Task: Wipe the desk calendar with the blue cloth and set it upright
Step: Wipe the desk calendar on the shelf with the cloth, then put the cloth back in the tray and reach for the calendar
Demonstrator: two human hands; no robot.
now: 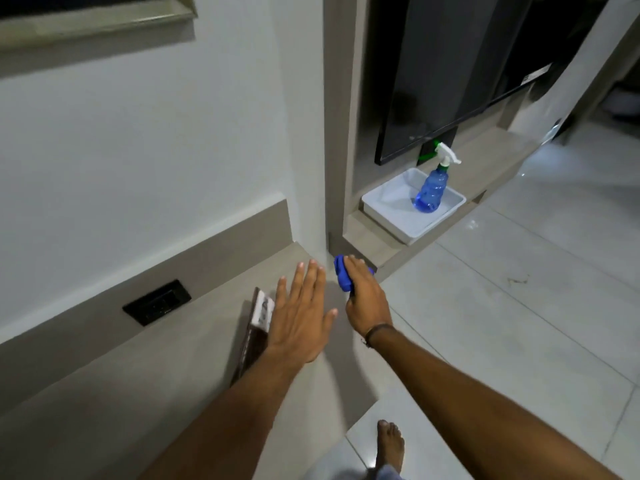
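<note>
The desk calendar [255,332], dark brown with a white page showing, stands on the grey ledge [138,368], partly hidden behind my left hand. My left hand [301,313] hovers flat with fingers spread, just right of the calendar, holding nothing. My right hand [363,296] is closed on the bunched blue cloth [343,277], near the ledge's far right corner by the wall.
A black socket plate [157,302] is set in the ledge's back panel. Further on, a white tray [398,216] holds a blue spray bottle [431,188] under a dark TV screen [450,71]. Pale floor tiles [502,289] lie to the right, and a bare foot [391,445] shows below.
</note>
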